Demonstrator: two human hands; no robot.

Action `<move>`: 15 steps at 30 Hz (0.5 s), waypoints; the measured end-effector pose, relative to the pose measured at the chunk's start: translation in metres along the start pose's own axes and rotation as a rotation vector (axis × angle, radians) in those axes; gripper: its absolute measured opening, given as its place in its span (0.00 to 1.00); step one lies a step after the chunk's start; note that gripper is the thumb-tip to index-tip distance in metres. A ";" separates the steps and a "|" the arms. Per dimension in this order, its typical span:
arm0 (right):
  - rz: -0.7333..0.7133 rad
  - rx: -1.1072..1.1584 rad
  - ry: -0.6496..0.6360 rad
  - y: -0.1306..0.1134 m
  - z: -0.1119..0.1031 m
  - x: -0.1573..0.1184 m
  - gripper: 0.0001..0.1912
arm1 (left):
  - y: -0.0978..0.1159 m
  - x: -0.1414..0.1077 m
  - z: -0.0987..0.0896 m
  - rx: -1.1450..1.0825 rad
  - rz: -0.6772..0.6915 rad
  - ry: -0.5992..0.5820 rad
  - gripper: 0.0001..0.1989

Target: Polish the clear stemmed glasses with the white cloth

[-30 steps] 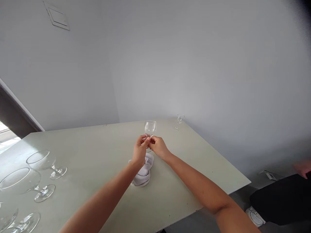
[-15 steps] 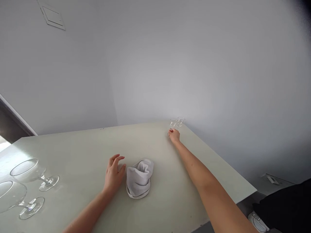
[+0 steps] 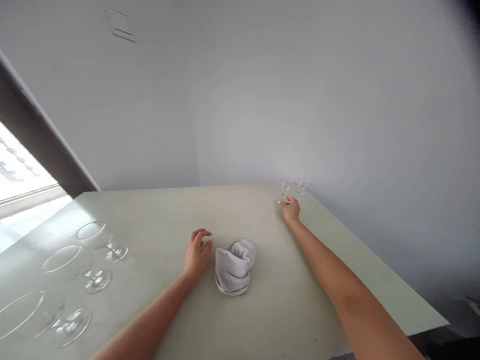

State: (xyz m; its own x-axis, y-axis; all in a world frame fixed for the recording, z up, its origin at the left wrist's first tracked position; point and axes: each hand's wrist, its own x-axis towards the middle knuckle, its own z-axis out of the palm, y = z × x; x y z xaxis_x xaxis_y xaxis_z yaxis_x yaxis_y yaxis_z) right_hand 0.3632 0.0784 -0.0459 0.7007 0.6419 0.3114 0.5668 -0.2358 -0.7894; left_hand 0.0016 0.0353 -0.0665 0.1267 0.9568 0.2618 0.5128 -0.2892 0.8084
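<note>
My right hand (image 3: 291, 209) reaches to the far right corner of the table, fingers closed about the low part of a small stemmed glass (image 3: 287, 185). The glass foot shows just left of the thumb; the exact contact is too small to see well. Right beside it stands a second stemmed glass (image 3: 303, 186). My left hand (image 3: 198, 254) rests over the table, fingers curved and apart, with nothing in it. A crumpled pale grey cloth (image 3: 234, 267) lies just right of the left hand, not touching it.
Along the left side of the pale table (image 3: 157, 210) stand three stemmed glasses, a near one (image 3: 71, 322), a middle one (image 3: 97, 280) and a farther one (image 3: 116, 252). Grey walls (image 3: 262, 100) border the table behind and at right. A bright window (image 3: 22, 165) is at left.
The view has turned left, so a third glass at left now shows. The two far glasses appear farther apart. My left hand and the cloth keep their places relative to each other.
</note>
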 end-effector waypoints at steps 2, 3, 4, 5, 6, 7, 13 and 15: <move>-0.038 0.024 -0.017 -0.005 -0.006 -0.022 0.20 | 0.002 0.000 0.001 -0.034 -0.005 0.023 0.10; -0.064 0.047 -0.047 -0.010 -0.010 -0.036 0.20 | 0.004 -0.001 0.000 -0.053 -0.012 0.042 0.10; -0.107 0.075 -0.093 -0.016 -0.014 -0.052 0.18 | 0.006 -0.001 0.000 -0.075 -0.028 0.072 0.10; -0.168 0.107 -0.156 -0.025 -0.018 -0.070 0.17 | 0.009 -0.001 -0.002 -0.099 -0.055 0.107 0.10; -0.244 0.141 -0.231 -0.035 -0.022 -0.089 0.16 | 0.011 -0.002 -0.004 -0.124 -0.097 0.143 0.10; -0.348 0.174 -0.325 -0.045 -0.027 -0.109 0.15 | 0.014 -0.002 -0.007 -0.151 -0.152 0.178 0.11; -1.011 0.147 -0.809 -0.093 -0.051 -0.202 0.12 | 0.015 -0.010 -0.041 -0.276 -0.421 0.402 0.24; -1.152 0.100 -0.808 -0.095 -0.049 -0.214 0.12 | 0.008 -0.015 -0.056 -0.247 -0.466 0.509 0.25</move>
State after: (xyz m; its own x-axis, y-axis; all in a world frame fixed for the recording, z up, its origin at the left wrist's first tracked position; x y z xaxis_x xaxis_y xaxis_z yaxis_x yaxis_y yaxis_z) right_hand 0.1803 -0.0724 -0.0114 -0.5858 0.6804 0.4404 0.5872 0.7308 -0.3481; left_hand -0.0438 0.0168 -0.0340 -0.4984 0.8666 0.0257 0.2029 0.0878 0.9753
